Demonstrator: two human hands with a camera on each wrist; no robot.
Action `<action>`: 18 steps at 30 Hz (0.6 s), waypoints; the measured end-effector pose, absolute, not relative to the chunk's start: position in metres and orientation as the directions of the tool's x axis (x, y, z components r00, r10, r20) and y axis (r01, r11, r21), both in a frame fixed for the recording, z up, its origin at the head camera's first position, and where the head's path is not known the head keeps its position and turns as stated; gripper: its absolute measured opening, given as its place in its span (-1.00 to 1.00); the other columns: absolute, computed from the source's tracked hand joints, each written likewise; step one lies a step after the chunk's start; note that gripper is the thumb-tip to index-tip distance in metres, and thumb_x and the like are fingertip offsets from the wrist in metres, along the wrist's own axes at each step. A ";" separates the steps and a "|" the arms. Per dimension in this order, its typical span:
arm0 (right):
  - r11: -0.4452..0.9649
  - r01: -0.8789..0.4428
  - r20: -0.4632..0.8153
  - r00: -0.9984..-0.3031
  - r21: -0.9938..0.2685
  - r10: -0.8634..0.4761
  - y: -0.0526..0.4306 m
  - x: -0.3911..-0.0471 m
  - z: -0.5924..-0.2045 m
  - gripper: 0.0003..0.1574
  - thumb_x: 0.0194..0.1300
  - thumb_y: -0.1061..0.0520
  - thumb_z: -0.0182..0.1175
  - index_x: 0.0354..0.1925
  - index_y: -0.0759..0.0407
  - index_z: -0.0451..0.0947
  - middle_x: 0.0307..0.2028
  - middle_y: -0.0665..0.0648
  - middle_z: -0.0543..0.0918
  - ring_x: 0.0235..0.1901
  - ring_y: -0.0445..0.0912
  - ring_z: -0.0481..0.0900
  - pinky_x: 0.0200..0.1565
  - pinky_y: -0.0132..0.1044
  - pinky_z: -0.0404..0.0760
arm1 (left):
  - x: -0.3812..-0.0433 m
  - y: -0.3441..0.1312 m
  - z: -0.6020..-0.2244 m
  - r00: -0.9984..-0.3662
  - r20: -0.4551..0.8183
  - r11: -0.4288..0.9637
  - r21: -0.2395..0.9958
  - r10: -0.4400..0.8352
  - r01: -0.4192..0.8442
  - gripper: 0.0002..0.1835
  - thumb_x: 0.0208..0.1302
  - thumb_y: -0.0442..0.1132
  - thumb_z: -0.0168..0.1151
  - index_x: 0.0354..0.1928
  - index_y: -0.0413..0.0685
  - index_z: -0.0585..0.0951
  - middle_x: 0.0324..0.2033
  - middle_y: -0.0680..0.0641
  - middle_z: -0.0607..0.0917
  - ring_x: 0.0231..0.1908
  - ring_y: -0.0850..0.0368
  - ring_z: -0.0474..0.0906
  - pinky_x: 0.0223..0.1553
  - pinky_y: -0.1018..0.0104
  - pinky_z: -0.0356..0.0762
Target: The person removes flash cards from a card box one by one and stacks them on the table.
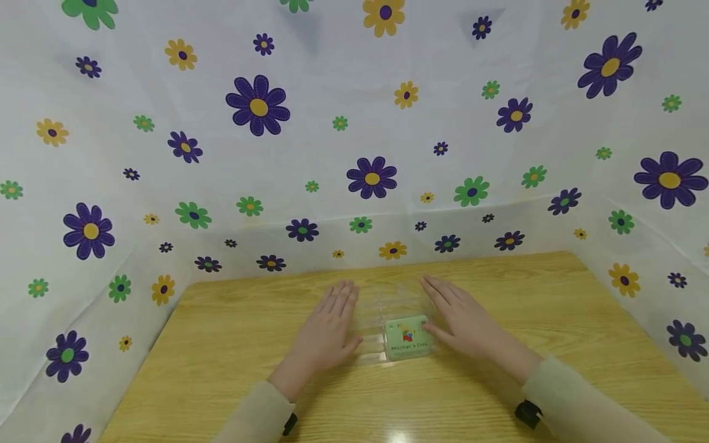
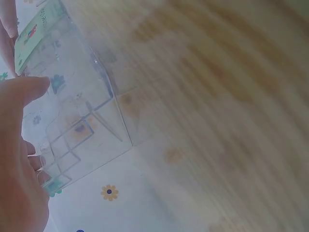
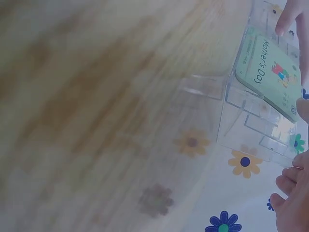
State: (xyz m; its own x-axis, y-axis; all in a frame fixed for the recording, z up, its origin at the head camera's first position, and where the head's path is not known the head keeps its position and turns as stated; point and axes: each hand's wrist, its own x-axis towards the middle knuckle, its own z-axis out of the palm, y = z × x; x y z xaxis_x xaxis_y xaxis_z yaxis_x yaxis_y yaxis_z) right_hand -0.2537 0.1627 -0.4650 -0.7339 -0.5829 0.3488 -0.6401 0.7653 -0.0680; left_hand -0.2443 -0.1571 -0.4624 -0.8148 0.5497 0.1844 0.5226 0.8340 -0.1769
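Flanking a clear plastic holder, the left hand and the right hand lie along its two sides, each grip apart, with fingers extended and thumb spread inward. Whether either thumb bears on the plastic cannot be told; the right thumb overlaps the edge of a green card, hiding a little of it. Both wrist views cut off part of the nearer hand at the frame edge. The holder's far portion is hard to make out, its transparent walls blending with the wood, and the small print on the card is too fine to read. Stepped compartments stand in two columns, left and right; the card, lettered "Mother's Day", sits tilted in the right column, toward the near end. Bare wood of the counter extends outside both forearms and on the near side of the holder. Beyond its back edge and along both sides rises a white flowered sheet. Pale sleeves are cropped by the lower border.
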 end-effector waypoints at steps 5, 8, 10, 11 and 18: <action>0.773 -0.627 0.337 -0.752 -0.099 -0.567 0.167 -0.248 -0.465 0.12 0.51 -0.24 0.22 0.64 0.38 0.04 0.63 0.35 0.19 0.57 0.26 0.28 0.57 0.15 0.30 | -0.244 -0.153 -0.464 -0.809 0.182 0.828 -0.171 0.559 0.534 0.09 0.45 0.28 0.23 0.68 -0.28 0.01 0.68 -0.27 0.09 0.68 -0.19 0.02 0.69 -0.05 0.00; 0.777 -0.621 0.339 -0.756 -0.103 -0.560 0.169 -0.245 -0.466 0.11 0.50 -0.23 0.24 0.63 0.39 0.06 0.63 0.34 0.19 0.57 0.26 0.28 0.56 0.15 0.31 | -0.244 -0.150 -0.465 -0.807 0.182 0.826 -0.168 0.562 0.538 0.13 0.42 0.31 0.26 0.69 -0.26 -0.01 0.68 -0.27 0.08 0.68 -0.18 0.01 0.69 -0.05 -0.01; 0.775 -0.623 0.353 -0.751 -0.100 -0.558 0.170 -0.244 -0.467 0.10 0.49 -0.21 0.26 0.62 0.41 0.08 0.62 0.36 0.20 0.56 0.27 0.30 0.54 0.17 0.34 | -0.245 -0.149 -0.465 -0.800 0.188 0.822 -0.152 0.569 0.549 0.15 0.39 0.31 0.29 0.69 -0.26 0.00 0.68 -0.27 0.09 0.68 -0.19 0.01 0.69 -0.06 0.00; 0.774 -0.625 0.362 -0.747 -0.098 -0.558 0.171 -0.243 -0.467 0.10 0.48 -0.19 0.27 0.61 0.42 0.09 0.62 0.37 0.21 0.55 0.28 0.31 0.53 0.17 0.35 | -0.245 -0.149 -0.466 -0.797 0.189 0.819 -0.150 0.574 0.554 0.16 0.38 0.31 0.30 0.69 -0.26 0.00 0.68 -0.27 0.09 0.68 -0.19 0.02 0.69 -0.06 0.00; 0.773 -0.624 0.362 -0.751 -0.117 -0.552 0.177 -0.238 -0.467 0.09 0.48 -0.17 0.27 0.62 0.42 0.08 0.62 0.36 0.20 0.54 0.28 0.31 0.54 0.18 0.34 | -0.251 -0.147 -0.469 -0.774 0.205 0.800 -0.168 0.599 0.576 0.24 0.23 0.36 0.42 0.67 -0.23 0.06 0.62 -0.24 0.23 0.63 -0.19 0.15 0.67 -0.06 0.09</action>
